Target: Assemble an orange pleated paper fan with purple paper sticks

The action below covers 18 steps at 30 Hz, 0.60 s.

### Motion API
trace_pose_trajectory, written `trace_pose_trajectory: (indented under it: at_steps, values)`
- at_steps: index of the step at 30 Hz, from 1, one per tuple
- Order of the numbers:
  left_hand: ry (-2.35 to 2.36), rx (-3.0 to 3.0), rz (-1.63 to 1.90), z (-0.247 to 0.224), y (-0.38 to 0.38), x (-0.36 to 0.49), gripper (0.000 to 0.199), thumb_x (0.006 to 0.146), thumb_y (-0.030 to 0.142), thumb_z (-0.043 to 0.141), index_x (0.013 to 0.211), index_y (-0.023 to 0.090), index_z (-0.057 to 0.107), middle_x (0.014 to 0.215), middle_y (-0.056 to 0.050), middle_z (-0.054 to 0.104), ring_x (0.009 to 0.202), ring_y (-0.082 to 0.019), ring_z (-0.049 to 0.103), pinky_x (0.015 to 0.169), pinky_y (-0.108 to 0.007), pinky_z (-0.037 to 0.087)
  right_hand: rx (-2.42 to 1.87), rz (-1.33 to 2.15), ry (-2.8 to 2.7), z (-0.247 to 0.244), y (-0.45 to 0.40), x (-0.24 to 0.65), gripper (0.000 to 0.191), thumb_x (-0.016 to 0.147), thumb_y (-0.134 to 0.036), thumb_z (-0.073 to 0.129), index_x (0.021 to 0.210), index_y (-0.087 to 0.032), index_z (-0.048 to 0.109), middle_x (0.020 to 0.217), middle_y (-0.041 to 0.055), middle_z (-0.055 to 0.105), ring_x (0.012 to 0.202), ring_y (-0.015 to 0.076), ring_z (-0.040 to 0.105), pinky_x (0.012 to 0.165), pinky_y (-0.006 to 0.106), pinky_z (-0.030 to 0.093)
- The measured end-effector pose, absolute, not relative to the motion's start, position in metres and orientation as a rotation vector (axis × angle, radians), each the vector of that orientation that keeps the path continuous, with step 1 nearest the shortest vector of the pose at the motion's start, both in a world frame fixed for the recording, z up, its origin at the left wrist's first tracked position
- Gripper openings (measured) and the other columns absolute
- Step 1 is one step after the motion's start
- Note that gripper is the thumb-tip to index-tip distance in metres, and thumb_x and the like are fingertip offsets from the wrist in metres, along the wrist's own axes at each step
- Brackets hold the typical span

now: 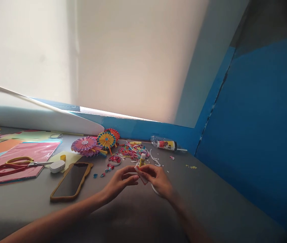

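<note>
The right hand [160,179] has its grip closed on a small pale paper piece with a reddish edge [143,179]; the piece lies between thumb and fingers and juts out to the left of that grip. The left hand [120,182] has thumb and forefinger apart, just beside the piece's near-left edge; whether they touch it, I cannot tell. A glue stick [142,160] rises just beyond the right grip. Farther beyond lie paper scraps [132,151] on the worktop [199,202], and left of both grips a smartphone [70,181].
</note>
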<state>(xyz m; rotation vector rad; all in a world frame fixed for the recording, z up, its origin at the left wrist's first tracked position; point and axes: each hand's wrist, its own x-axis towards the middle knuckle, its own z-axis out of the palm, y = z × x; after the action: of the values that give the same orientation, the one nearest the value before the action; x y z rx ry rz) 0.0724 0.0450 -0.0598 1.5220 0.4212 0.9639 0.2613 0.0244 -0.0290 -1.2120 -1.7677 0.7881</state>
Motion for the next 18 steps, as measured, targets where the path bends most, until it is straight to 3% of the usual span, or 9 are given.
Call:
trace_pose_trajectory:
  at_steps: [3,7,12,18]
  values:
    - [0.489,1.384,1.044,-0.057,0.045,0.065,0.035,0.084,0.044,0.066,0.103,0.014,0.067,0.106,-0.01,0.068,0.102,-0.027,0.064,0.097,-0.043,0.048,-1.018,0.963,-1.64,-0.044,0.029,0.236,0.034,0.078,-0.049,0.068,0.093,-0.019,0.065,0.086,0.0056,0.071,0.082,0.0209,0.067,0.071,0.03,0.053]
    - [0.646,1.27,1.072,-0.059,0.051,0.055,0.037,0.079,0.045,0.07,0.105,0.018,0.068,0.116,-0.009,0.065,0.117,-0.028,0.056,0.102,-0.04,0.042,-0.975,0.944,-1.559,-0.061,0.034,0.226,0.038,0.072,-0.047,0.075,0.094,-0.02,0.06,0.088,0.005,0.069,0.087,0.0227,0.067,0.075,0.034,0.055]
    - [0.735,1.257,1.005,-0.058,0.057,0.047,0.037,0.077,0.045,0.072,0.102,0.018,0.067,0.11,-0.009,0.068,0.114,-0.026,0.058,0.101,-0.038,0.041,-0.926,0.837,-1.429,-0.066,0.039,0.231,0.037,0.076,-0.049,0.07,0.094,-0.019,0.059,0.084,0.0051,0.068,0.081,0.0228,0.069,0.077,0.039,0.058]
    - [0.614,1.259,0.751,-0.06,0.054,0.047,0.033,0.077,0.041,0.074,0.098,0.017,0.067,0.106,-0.01,0.069,0.104,-0.024,0.064,0.095,-0.037,0.046,-0.922,0.745,-1.429,-0.061,0.04,0.239,0.026,0.085,-0.044,0.063,0.093,-0.02,0.057,0.083,0.0045,0.069,0.074,0.0196,0.068,0.071,0.033,0.058]
